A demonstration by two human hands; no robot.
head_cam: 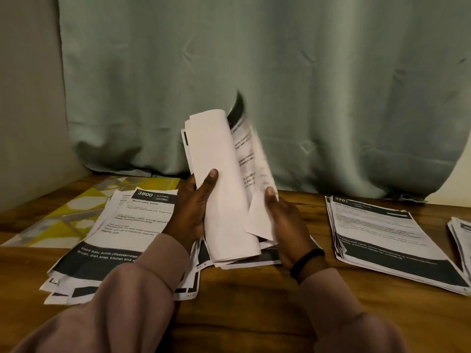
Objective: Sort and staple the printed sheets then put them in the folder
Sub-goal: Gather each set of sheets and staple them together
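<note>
A stack of printed sheets [224,189] stands nearly upright at the table's middle, blank backs toward me. My left hand [191,212] grips its left edge, thumb on the front. My right hand [285,222] pinches the right-hand sheets, which are peeled away and blurred. A loose pile of sheets headed "3800 Kitchen" [132,225] lies on the left, partly under my left sleeve. A yellow and grey patterned folder [76,212] lies flat beneath that pile at the far left. A neater pile of sheets [382,235] sits on the right. No stapler is in view.
The wooden table [254,301] has bare surface in front of me. Another pile of sheets [462,235] is cut off by the right edge. A green curtain [254,85] hangs behind the table's back edge. A black band circles my right wrist.
</note>
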